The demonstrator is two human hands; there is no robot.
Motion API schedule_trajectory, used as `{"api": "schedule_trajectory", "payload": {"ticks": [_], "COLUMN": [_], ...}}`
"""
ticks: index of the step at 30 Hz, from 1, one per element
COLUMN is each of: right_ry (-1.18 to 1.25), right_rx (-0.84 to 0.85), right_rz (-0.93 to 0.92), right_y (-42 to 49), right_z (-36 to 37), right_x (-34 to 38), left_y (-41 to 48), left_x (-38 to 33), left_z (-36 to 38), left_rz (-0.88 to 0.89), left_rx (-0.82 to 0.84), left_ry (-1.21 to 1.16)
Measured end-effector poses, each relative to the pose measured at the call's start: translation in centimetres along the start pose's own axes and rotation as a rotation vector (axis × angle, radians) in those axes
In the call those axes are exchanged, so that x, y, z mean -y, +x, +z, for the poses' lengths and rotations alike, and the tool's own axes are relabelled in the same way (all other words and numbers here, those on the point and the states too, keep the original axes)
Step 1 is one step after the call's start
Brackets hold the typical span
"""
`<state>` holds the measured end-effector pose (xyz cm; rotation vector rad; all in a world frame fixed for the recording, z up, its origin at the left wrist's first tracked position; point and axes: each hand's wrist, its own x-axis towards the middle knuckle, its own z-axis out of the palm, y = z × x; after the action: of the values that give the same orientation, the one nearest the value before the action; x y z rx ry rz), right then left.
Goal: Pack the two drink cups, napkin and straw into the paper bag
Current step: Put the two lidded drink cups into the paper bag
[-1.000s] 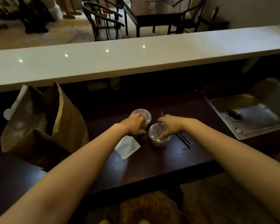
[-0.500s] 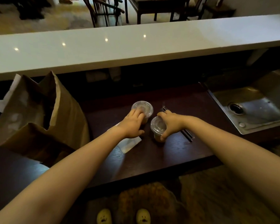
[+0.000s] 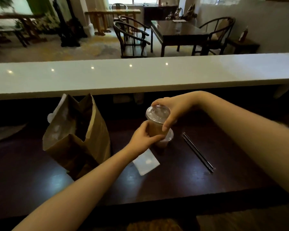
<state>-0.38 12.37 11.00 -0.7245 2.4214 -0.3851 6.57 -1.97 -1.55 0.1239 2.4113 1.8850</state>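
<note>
A clear lidded cup of brown drink (image 3: 157,124) is lifted above the dark counter. My right hand (image 3: 172,109) grips its lid from above and my left hand (image 3: 143,139) holds its lower side. The second lidded cup (image 3: 167,139) stands on the counter just behind and below it, mostly hidden. A white napkin (image 3: 146,161) lies flat on the counter under my left wrist. Dark straws (image 3: 198,152) lie to the right of the cups. The brown paper bag (image 3: 77,135) stands open at the left, its mouth facing up.
A long white bar top (image 3: 140,72) runs across behind the dark counter (image 3: 173,185). Wooden chairs and a dark table stand in the room beyond. A white tag hangs at the bag's left edge.
One cup has been lifted off the counter, with both hands now on that same cup. The camera has tilted up, so the sink at the right is out of view.
</note>
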Motion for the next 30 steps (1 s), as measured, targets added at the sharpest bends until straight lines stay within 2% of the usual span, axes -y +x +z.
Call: {"api": "schedule_trajectory", "payload": {"ticks": [4, 7, 10, 13, 16, 20, 30], "right_ry": [-0.080, -0.133, -0.165, -0.096, -0.098, -0.110, -0.278], "right_rx": [0.032, 0.032, 0.008, -0.038, -0.101, -0.126, -0.024], "right_rz": [-0.093, -0.162, -0.240, -0.310, -0.366, -0.333, -0.175], "right_y": [1.4, 2.9, 4.1, 5.4, 7.4, 10.7, 13.8], "right_z": [-3.3, -4.6, -5.5, -5.8, -4.2, -0.6, 6.1], "right_x": [5.0, 9.2, 13.0, 16.3, 18.7, 20.0, 18.4], "left_y": [-1.2, -2.6, -4.2, -5.6, -5.8, -5.3, -5.7], "left_x": [-3.1, -4.9, -7.2, -8.5, -7.1, -3.4, 0.1], "left_z": [-4.4, -7.8, -12.0, -17.3, -22.0, -24.1, -26.2], "left_rz": [0.033, 0.032, 0.027, 0.027, -0.066, -0.307, -0.228], "left_rx": [-0.164, -0.268, -0.283, -0.313, -0.384, -0.303, -0.257], "left_ry": [0.023, 0.124, 0.367, 0.603, 0.781, 0.806, 0.880]}}
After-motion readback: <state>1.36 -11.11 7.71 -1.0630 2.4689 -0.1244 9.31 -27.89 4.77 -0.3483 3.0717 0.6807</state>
